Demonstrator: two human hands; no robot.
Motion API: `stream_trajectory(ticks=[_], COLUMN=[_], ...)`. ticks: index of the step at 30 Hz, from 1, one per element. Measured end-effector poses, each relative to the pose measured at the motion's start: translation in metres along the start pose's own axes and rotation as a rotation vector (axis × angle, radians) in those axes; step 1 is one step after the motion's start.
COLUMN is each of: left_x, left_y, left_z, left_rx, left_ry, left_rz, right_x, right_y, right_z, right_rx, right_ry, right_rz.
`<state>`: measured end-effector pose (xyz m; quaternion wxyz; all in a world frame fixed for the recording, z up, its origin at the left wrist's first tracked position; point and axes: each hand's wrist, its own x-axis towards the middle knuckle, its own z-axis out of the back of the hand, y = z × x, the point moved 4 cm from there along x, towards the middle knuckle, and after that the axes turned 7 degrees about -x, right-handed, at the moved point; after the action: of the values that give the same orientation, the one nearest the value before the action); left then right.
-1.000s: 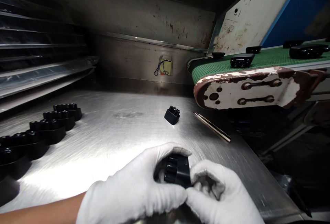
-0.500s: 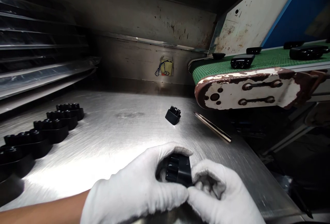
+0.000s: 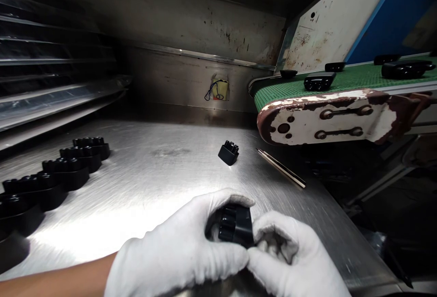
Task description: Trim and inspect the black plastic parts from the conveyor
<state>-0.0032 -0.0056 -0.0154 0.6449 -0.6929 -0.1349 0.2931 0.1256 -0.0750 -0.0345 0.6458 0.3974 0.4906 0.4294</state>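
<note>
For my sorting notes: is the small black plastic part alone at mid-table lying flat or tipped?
Tipped: the small black plastic part leans on the steel table, its knobs pointing up and sideways.

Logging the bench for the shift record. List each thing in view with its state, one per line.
left hand: gloved, gripping the black part.
right hand: gloved, gripping the same part.
black part: held above the table, between both hands.
loose black part: lying alone on the steel table.
row of black parts: lined up at left.
conveyor belt: carrying black parts.
thin rod: lying flat.
</note>
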Motion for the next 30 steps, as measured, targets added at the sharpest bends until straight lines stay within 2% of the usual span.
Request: stream_trajectory(ticks=[22, 30], left_x=[0.0004, -0.0020], left_y=[-0.0011, 0.0020], left_z=[-0.0001, 0.0002], left_rx=[0.006, -0.018], left_ry=[-0.002, -0.036], left_rz=[-0.008, 0.015], right_x=[0.0005, 0.0002], right_y=[-0.0004, 0.0021], right_z=[0.0003, -0.0001], right_rx=[-0.014, -0.019], right_ry=[-0.020, -0.041], right_rz=[0.013, 0.016])
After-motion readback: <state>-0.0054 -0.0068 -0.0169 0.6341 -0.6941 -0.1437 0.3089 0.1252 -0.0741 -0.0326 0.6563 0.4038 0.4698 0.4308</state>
